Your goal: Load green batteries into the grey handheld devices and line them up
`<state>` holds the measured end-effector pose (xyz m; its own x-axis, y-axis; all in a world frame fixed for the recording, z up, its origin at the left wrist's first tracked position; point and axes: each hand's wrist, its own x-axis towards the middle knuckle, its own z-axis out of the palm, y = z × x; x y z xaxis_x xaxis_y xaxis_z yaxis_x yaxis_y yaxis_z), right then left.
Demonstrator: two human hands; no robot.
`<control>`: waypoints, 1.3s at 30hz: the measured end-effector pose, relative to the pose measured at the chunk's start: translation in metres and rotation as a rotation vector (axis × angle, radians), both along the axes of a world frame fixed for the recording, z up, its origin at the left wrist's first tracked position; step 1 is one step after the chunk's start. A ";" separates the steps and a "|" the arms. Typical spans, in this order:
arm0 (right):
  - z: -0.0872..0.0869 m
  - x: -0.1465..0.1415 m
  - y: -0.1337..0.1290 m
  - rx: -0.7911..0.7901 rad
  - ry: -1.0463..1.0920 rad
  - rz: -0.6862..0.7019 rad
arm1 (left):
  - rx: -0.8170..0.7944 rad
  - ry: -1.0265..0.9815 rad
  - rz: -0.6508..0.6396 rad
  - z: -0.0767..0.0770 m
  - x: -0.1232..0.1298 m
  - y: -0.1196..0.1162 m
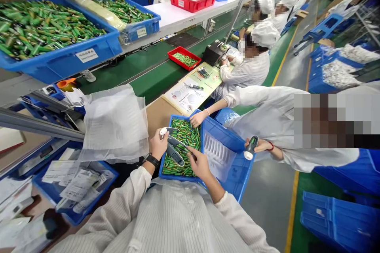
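My left hand (158, 145), with a dark watch or band at the wrist, is closed around a dark grey handheld device (175, 155) with a pale edge and a recess in its body. A white rounded end (163, 131) shows by the thumb. My right hand (200, 164) pinches the tip of a slim dark grey curved piece (179, 142) that reaches back to the left hand; whether the two are joined I cannot tell. Below both hands is a blue bin (165, 175) of green batteries (190, 137). A co-worker's hand (199, 118) reaches into its far corner.
The co-worker's other hand holds a dark green and white device (251, 148) over a blue crate (241, 174). Left are a translucent plastic sheet (115, 122) and a blue bin of papers (108, 184). A shelf holds large battery bins (86, 54). Ahead lies a red tray (194, 65).
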<state>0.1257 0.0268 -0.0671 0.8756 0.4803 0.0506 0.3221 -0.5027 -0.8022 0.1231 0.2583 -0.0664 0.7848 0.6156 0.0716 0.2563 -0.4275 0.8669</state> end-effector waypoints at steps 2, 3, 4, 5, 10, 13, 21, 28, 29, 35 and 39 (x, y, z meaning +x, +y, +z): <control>0.012 -0.008 -0.001 -0.004 0.010 0.004 | 0.005 -0.008 0.021 0.006 0.004 -0.008; 0.017 -0.012 0.000 -0.019 -0.014 0.003 | 0.006 -0.010 0.038 0.009 0.007 -0.011; 0.021 -0.014 0.000 -0.034 -0.055 0.002 | 0.006 -0.008 0.062 0.012 0.009 -0.015; 0.023 -0.016 0.001 -0.045 -0.099 -0.001 | 0.007 -0.003 0.087 0.014 0.011 -0.018; 0.015 -0.019 0.007 -0.027 -0.132 -0.084 | 0.007 0.017 0.166 0.016 0.018 -0.030; 0.003 -0.018 0.010 0.014 -0.105 -0.117 | 0.010 0.017 0.170 0.014 0.018 -0.034; -0.016 -0.013 0.030 0.338 0.272 -0.358 | -0.002 -0.004 0.200 0.002 0.014 -0.033; -0.035 -0.005 0.033 0.448 0.616 -0.352 | 0.003 -0.018 0.225 -0.009 0.006 -0.014; -0.039 -0.003 0.030 0.376 0.580 -0.322 | 0.016 -0.036 0.224 -0.009 0.005 -0.009; -0.064 -0.003 0.026 0.019 0.305 -0.052 | 0.100 -0.089 0.262 0.002 0.002 0.023; -0.070 -0.006 0.052 -0.377 0.198 -0.021 | 0.118 -0.096 0.258 0.007 -0.001 0.025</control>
<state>0.1193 0.0791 -0.1368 0.8606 0.4149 -0.2952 0.1670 -0.7777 -0.6061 0.1226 0.2832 -0.0592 0.5897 0.7769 0.2206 0.2886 -0.4578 0.8409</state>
